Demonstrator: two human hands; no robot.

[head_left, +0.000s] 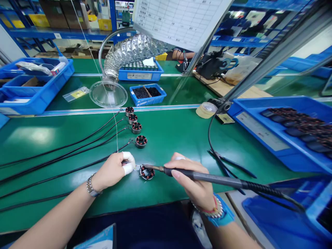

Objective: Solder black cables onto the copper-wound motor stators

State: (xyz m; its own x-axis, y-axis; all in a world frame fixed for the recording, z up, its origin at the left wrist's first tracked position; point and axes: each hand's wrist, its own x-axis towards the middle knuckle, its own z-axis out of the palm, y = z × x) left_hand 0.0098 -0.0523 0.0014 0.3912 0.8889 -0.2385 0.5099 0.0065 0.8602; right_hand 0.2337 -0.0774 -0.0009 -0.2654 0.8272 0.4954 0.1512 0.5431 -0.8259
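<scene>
My left hand (118,167), with white covers on thumb and fingertip, is closed in a pinch. A thin pale strand of solder wire (116,133) runs down from above into it. Fine leads show between those fingertips and a small round motor stator (147,173) with copper windings, which lies on the green bench. My right hand (193,176) grips a soldering iron (202,175) like a pen. Its tip meets the stator's upper left edge. Behind my left hand stand several more stators (141,141) in a row, each joined to a black cable (103,159).
A clear fume hood (109,94) on a foil duct (137,48) stands ahead. Blue bins (147,100) hold black parts. At right are tweezers (238,166), a tape roll (206,110) and a big blue bin (261,129) of wound parts. A co-worker's arm (185,54) shows behind.
</scene>
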